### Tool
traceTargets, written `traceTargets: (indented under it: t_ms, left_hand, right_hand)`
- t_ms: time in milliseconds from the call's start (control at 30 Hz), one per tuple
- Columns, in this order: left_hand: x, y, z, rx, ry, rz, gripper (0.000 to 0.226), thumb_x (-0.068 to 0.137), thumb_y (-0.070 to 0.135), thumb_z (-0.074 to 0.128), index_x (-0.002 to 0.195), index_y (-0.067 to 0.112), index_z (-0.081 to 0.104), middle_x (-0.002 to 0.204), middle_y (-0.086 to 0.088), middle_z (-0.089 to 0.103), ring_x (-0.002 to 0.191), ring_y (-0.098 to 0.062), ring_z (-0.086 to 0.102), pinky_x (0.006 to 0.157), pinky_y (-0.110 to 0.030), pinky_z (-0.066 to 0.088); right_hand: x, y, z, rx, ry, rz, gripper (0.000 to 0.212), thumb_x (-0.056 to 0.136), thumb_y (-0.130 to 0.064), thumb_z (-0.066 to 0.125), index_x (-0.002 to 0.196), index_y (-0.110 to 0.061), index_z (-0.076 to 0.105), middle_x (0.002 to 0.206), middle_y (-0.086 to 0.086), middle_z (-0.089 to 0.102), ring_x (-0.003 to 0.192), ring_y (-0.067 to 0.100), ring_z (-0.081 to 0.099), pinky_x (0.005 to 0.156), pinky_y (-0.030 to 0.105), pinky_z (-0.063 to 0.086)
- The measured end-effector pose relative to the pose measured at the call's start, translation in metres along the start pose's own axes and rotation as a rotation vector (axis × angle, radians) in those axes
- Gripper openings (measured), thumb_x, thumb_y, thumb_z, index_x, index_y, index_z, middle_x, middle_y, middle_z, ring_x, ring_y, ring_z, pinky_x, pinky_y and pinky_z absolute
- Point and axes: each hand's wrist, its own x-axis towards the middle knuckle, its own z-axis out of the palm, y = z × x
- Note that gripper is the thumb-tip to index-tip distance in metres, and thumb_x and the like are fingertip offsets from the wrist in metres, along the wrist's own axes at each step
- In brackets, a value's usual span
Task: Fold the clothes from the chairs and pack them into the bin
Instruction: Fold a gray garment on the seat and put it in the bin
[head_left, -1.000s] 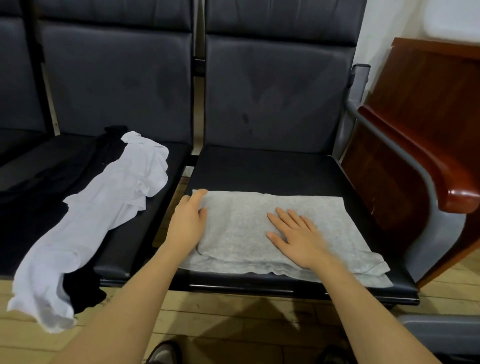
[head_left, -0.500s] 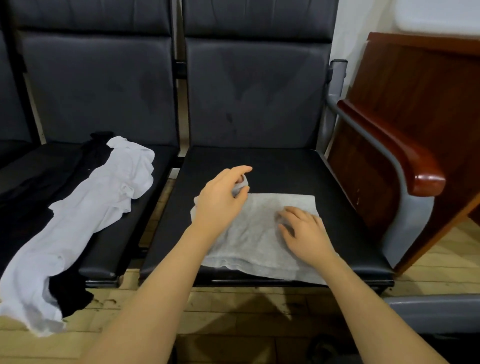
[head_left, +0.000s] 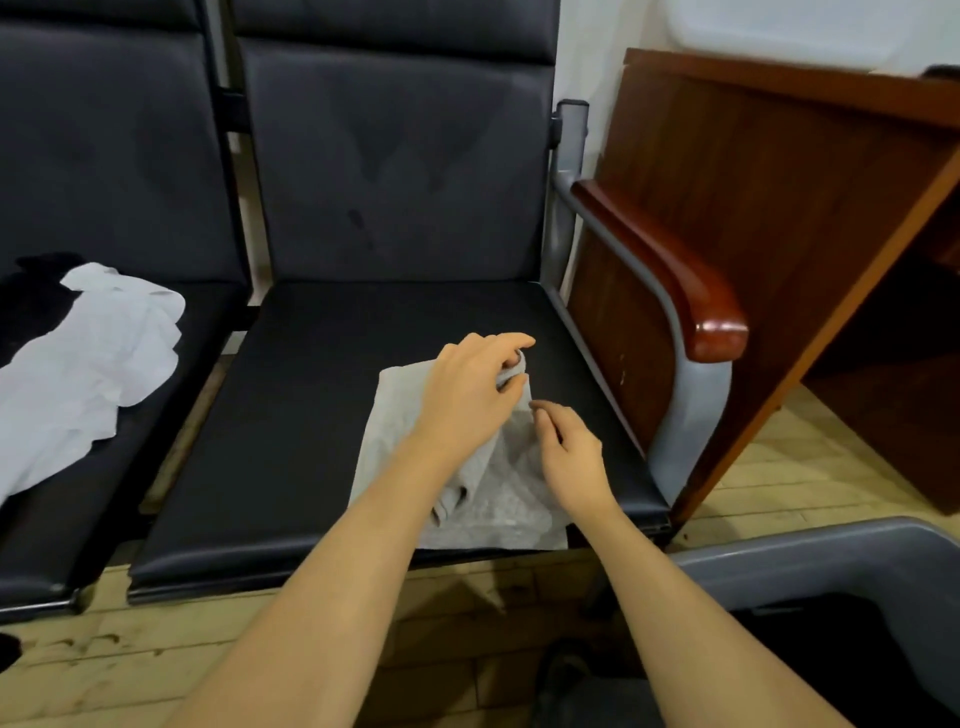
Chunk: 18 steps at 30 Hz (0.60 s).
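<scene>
A partly folded grey garment (head_left: 498, 499) lies at the front right of the black chair seat (head_left: 322, 415). My left hand (head_left: 472, 395) pinches the garment's far corner and holds it lifted over the rest of the cloth. Just to its right, my right hand (head_left: 569, 457) rests on the garment with its fingers curled, and whether it pinches the fabric cannot be told. A crumpled white garment (head_left: 88, 374) lies on the neighbouring seat to the left. The rim of the grey bin (head_left: 810, 551) shows at the lower right.
A black garment (head_left: 31, 291) lies under and behind the white one. The chair's wooden armrest (head_left: 675, 280) rises right of the seat, with a brown wooden desk (head_left: 779, 218) behind it. Wooden floorboards (head_left: 156, 660) run in front of the chairs.
My left hand took the garment's left edge and carried it rightward across the cloth, folding it narrower. My right hand slid right and curled its fingers. The camera turned right, revealing the bin.
</scene>
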Motion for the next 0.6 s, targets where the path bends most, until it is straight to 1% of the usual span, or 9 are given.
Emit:
traceTargets:
  t_ms: [100,133,233,300,367,433,467,533,600]
  left_hand:
    - [0.000,-0.007,0.005,-0.049,-0.130,-0.070,0.036,0.091,0.023,0.059,0.127,0.022,0.056,0.112,0.007,0.061,0.105,-0.011,0.052,0.094,-0.033,0.042]
    - [-0.001,-0.011,0.005,-0.075,-0.108,-0.096,0.034,0.093,0.024,0.057,0.126,0.020,0.057,0.116,0.005,0.058,0.106,-0.012,0.053,0.095,-0.035,0.043]
    - [-0.009,-0.021,-0.005,-0.189,0.130,-0.214,0.024,0.096,0.020,0.052,0.117,0.014,0.062,0.114,0.004,0.055,0.103,-0.010,0.056,0.093,-0.033,0.046]
    - [-0.017,-0.032,-0.011,-0.119,0.176,-0.246,0.022,0.096,0.016,0.050,0.114,0.013,0.063,0.112,0.003,0.057,0.103,-0.011,0.056,0.093,-0.034,0.046]
    - [-0.025,-0.046,-0.013,0.024,0.074,-0.265,0.023,0.096,0.016,0.050,0.115,0.014,0.062,0.115,0.000,0.059,0.107,-0.017,0.055,0.094,-0.038,0.044]
    - [-0.033,-0.058,-0.013,0.140,-0.099,-0.282,0.029,0.097,0.019,0.048,0.123,0.016,0.059,0.127,0.000,0.056,0.121,-0.020,0.049,0.098,-0.040,0.040]
    - [-0.038,-0.062,-0.011,0.197,-0.213,-0.296,0.034,0.099,0.025,0.042,0.131,0.019,0.053,0.138,0.000,0.049,0.131,-0.020,0.040,0.105,-0.040,0.034]
    - [-0.049,-0.071,-0.009,0.334,-0.462,-0.334,0.045,0.102,0.038,0.024,0.147,0.029,0.028,0.157,0.004,0.019,0.145,-0.016,0.012,0.115,-0.037,0.012]
    - [-0.055,-0.077,-0.010,0.374,-0.590,-0.364,0.048,0.102,0.042,0.013,0.150,0.037,0.008,0.158,0.011,-0.001,0.145,-0.012,-0.005,0.117,-0.035,-0.002]
  right_hand:
    - [0.004,-0.001,-0.002,0.075,0.054,0.065,0.031,0.101,-0.033,0.036,0.120,-0.022,0.059,0.112,-0.007,0.058,0.108,0.012,0.053,0.103,0.047,0.037]
    - [0.006,-0.002,-0.001,0.074,0.067,0.074,0.031,0.101,-0.034,0.037,0.119,-0.021,0.059,0.110,-0.007,0.057,0.106,0.012,0.053,0.103,0.047,0.037]
    - [0.011,-0.009,0.001,0.009,0.071,0.074,0.029,0.099,-0.038,0.042,0.116,-0.022,0.058,0.105,-0.008,0.056,0.101,0.011,0.053,0.105,0.044,0.034]
    - [0.015,-0.015,0.006,-0.065,0.079,0.046,0.033,0.095,-0.044,0.047,0.119,-0.023,0.056,0.109,-0.006,0.057,0.104,0.013,0.054,0.105,0.039,0.028]
    - [0.020,-0.020,0.011,-0.143,0.067,-0.001,0.040,0.091,-0.049,0.053,0.122,-0.025,0.054,0.115,-0.007,0.055,0.109,0.013,0.051,0.102,0.037,0.025]
    - [0.024,-0.023,0.018,-0.233,0.058,-0.084,0.043,0.086,-0.053,0.059,0.119,-0.026,0.054,0.112,-0.009,0.054,0.109,0.011,0.047,0.098,0.031,0.023]
    - [0.025,-0.025,0.022,-0.260,0.058,-0.120,0.043,0.083,-0.055,0.061,0.116,-0.027,0.054,0.108,-0.011,0.053,0.107,0.010,0.046,0.095,0.029,0.022]
    - [0.026,-0.030,0.028,-0.270,0.014,-0.126,0.045,0.080,-0.057,0.064,0.112,-0.027,0.053,0.101,-0.013,0.051,0.101,0.007,0.043,0.092,0.029,0.020]
    - [0.028,-0.032,0.033,-0.318,-0.061,-0.084,0.042,0.081,-0.052,0.065,0.113,-0.027,0.052,0.100,-0.014,0.052,0.101,0.007,0.043,0.094,0.032,0.019]
